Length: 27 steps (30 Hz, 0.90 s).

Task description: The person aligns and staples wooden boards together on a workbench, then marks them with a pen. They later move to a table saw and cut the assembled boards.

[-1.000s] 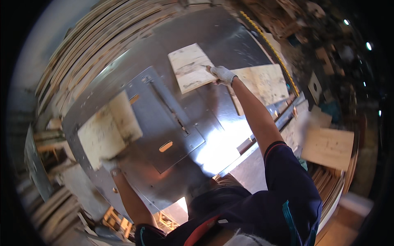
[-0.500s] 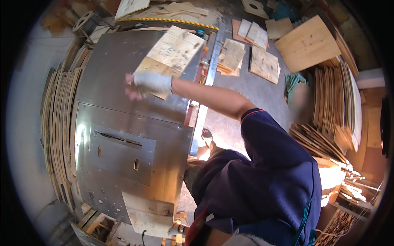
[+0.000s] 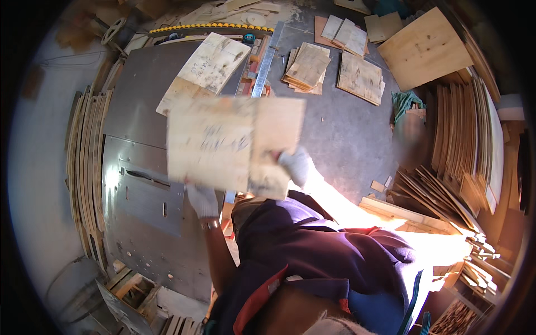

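- left hand (image 3: 202, 200) in a white glove has its grip clamped on the lower edge of a plywood panel (image 3: 234, 142); right hand (image 3: 295, 166), gloved too, pinches the panel's lower right corner.
- the panel is blurred, held up in the air above the grey metal worktop (image 3: 139, 117), between it and the floor (image 3: 340, 128).
- judged step: carrying the panel; next it needs a steady two-handed hold.
- another panel (image 3: 215, 61) lies on the worktop; board stacks (image 3: 307, 67) sit on the floor.

Two gloved hands (image 3: 202, 200) — one plywood board (image 3: 234, 142) held.
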Each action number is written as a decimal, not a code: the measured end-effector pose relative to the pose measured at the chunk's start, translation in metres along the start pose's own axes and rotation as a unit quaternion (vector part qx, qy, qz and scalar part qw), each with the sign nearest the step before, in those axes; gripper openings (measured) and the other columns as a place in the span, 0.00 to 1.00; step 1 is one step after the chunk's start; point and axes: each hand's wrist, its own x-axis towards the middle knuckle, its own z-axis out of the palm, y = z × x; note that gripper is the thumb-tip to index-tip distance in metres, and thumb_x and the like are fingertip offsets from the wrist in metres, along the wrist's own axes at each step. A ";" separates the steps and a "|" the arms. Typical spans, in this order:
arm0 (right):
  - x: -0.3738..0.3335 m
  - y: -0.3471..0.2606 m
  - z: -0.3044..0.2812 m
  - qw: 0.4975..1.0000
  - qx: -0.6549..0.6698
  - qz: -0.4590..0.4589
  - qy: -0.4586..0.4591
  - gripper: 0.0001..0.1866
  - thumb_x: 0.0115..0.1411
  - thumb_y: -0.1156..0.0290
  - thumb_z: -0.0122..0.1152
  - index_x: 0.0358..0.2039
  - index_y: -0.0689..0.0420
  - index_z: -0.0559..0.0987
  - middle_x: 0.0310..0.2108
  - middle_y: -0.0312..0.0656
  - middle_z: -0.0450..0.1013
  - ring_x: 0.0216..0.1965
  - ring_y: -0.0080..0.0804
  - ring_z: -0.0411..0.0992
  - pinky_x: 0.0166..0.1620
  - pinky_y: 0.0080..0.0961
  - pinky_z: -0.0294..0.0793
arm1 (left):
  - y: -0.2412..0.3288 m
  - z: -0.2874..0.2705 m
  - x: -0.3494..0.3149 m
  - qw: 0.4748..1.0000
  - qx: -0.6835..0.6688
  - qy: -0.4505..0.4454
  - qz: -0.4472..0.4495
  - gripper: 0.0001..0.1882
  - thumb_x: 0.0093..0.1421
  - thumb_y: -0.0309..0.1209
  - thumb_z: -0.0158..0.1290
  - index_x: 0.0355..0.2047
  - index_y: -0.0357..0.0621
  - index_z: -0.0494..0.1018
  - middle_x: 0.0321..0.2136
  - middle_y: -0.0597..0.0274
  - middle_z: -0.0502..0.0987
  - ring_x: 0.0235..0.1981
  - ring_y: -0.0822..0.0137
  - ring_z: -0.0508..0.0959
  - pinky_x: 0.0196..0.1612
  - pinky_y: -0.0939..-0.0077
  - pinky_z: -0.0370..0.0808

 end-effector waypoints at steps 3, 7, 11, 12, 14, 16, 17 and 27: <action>0.001 -0.012 -0.056 0.949 -0.137 0.021 0.284 0.17 0.60 0.73 0.67 0.49 0.66 0.80 0.37 0.42 0.79 0.39 0.27 0.76 0.41 0.31 0.77 | 0.016 0.073 0.004 0.991 0.101 -0.066 -0.054 0.39 0.75 0.51 0.41 0.73 0.38 0.43 0.70 0.34 0.54 0.68 0.39 0.62 0.69 0.42 0.59; -0.012 -0.019 -0.120 0.890 -0.131 -0.258 0.351 0.14 0.62 0.75 0.60 0.48 0.66 0.78 0.40 0.45 0.77 0.41 0.34 0.77 0.47 0.30 0.78 | 0.022 0.077 -0.014 0.989 0.114 -0.064 -0.063 0.36 0.75 0.50 0.40 0.72 0.38 0.48 0.70 0.35 0.55 0.69 0.39 0.61 0.70 0.42 0.58; 0.001 -0.041 -0.169 0.815 0.220 -0.373 0.385 0.15 0.64 0.74 0.57 0.46 0.72 0.76 0.42 0.51 0.76 0.38 0.34 0.77 0.44 0.30 0.82 | 0.025 0.013 -0.039 0.988 0.119 0.000 -0.098 0.31 0.75 0.44 0.38 0.71 0.40 0.52 0.70 0.39 0.56 0.69 0.39 0.62 0.69 0.44 0.59; 0.015 -0.048 -0.181 0.800 0.248 -0.367 0.406 0.21 0.63 0.76 0.56 0.53 0.77 0.70 0.50 0.56 0.72 0.45 0.40 0.77 0.50 0.37 0.83 | 0.025 -0.002 -0.045 0.989 0.098 0.035 -0.107 0.28 0.75 0.40 0.35 0.71 0.41 0.53 0.70 0.43 0.58 0.67 0.41 0.65 0.68 0.46 0.61; 0.068 -0.063 -0.204 0.811 0.327 -0.326 0.360 0.24 0.66 0.73 0.54 0.59 0.73 0.66 0.54 0.53 0.72 0.54 0.45 0.74 0.57 0.46 0.78 | 0.024 -0.027 -0.059 0.988 0.098 0.061 -0.102 0.29 0.74 0.39 0.37 0.71 0.40 0.53 0.69 0.44 0.60 0.66 0.43 0.66 0.67 0.49 0.63; 0.141 -0.073 -0.217 0.859 0.362 -0.274 0.238 0.25 0.67 0.69 0.55 0.62 0.63 0.67 0.56 0.53 0.72 0.56 0.46 0.73 0.57 0.57 0.75 | 0.026 -0.047 -0.072 0.986 0.099 0.094 -0.090 0.29 0.73 0.38 0.38 0.71 0.40 0.55 0.67 0.45 0.63 0.64 0.46 0.69 0.65 0.51 0.67; 0.176 -0.069 -0.216 0.849 0.419 -0.162 0.279 0.32 0.66 0.62 0.57 0.68 0.55 0.60 0.65 0.53 0.59 0.64 0.48 0.62 0.64 0.59 0.64 | 0.026 -0.056 -0.077 0.989 0.095 0.091 -0.074 0.28 0.73 0.38 0.38 0.70 0.40 0.56 0.66 0.46 0.65 0.63 0.47 0.70 0.63 0.53 0.69; 0.378 0.050 0.045 0.957 0.221 0.126 -0.142 0.12 0.68 0.59 0.51 0.49 0.47 0.71 0.31 0.41 0.69 0.37 0.41 0.71 0.47 0.49 0.73 | 0.012 -0.091 -0.141 0.963 0.080 0.237 -0.102 0.29 0.76 0.47 0.35 0.67 0.38 0.59 0.60 0.45 0.71 0.54 0.52 0.77 0.55 0.60 0.75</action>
